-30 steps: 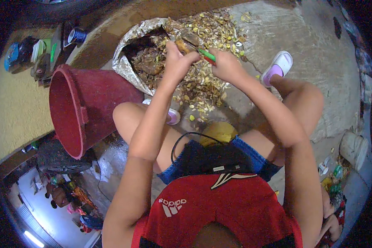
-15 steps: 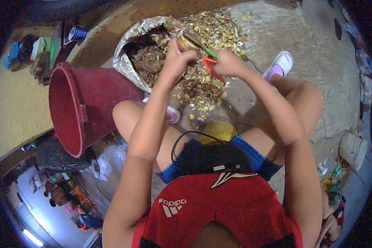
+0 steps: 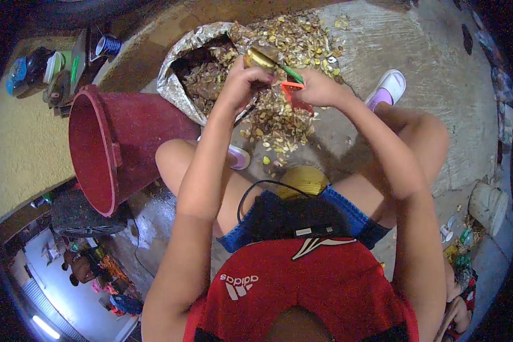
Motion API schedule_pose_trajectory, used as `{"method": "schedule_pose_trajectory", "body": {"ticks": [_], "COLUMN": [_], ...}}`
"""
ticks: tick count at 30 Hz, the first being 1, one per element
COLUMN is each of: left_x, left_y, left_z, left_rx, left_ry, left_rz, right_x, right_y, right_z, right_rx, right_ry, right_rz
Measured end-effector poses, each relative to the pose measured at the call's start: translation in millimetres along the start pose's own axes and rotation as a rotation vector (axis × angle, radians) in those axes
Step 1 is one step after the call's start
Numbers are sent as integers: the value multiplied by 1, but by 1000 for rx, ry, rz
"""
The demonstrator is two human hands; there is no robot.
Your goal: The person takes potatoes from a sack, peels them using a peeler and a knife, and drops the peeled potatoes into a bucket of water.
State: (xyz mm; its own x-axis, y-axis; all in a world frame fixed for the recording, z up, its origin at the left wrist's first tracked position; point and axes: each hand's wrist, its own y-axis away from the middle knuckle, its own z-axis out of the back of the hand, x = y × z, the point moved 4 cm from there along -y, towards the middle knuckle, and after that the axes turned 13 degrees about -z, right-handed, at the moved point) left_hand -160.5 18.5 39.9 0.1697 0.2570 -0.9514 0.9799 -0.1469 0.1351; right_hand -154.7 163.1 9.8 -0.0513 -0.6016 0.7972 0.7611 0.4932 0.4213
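My left hand [image 3: 244, 81] is closed round a roundish brown fruit or tuber [image 3: 261, 57] with a pale yellow cut face, over the scraps. In my right hand [image 3: 319, 88] is a green-handled knife [image 3: 292, 73], its dark blade lying against the yellow piece. An orange-red plastic thing [image 3: 293, 90] hangs at the right fingers; its kind is unclear. Below both hands, brown and yellow peelings [image 3: 279, 122] cover the floor. Just left of them gapes a whitish sack [image 3: 166, 80] with brown scraps inside.
A large dark-red bucket [image 3: 148, 122] lies tipped on its side at my left. Beneath me shows a yellow seat [image 3: 302, 181]. A low yellow wall [image 3: 25, 148] runs along the left, bearing a blue-striped cup [image 3: 109, 45]. At the right stands a white bucket [image 3: 487, 208]; people are at the lower left.
The brown piece has turned a little, so more of its yellow cut face shows. Both hands have shifted slightly and stay close together, the knife still against the piece.
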Motion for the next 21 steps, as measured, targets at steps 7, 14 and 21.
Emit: {"method": "schedule_pose_trajectory", "body": {"ticks": [7, 14, 21], "left_x": [-9, -6, 1], "left_y": [1, 1, -4], "left_z": [-3, -3, 0], "left_rx": [40, 35, 28], "left_ry": [3, -76, -255], "left_rz": [13, 2, -62], "right_x": [4, 9, 2], "right_y": [4, 7, 1], "right_z": [3, 1, 0], "right_rx": [-289, -269, -357], "right_ry": [171, 199, 198], "right_rz": [166, 94, -5]}}
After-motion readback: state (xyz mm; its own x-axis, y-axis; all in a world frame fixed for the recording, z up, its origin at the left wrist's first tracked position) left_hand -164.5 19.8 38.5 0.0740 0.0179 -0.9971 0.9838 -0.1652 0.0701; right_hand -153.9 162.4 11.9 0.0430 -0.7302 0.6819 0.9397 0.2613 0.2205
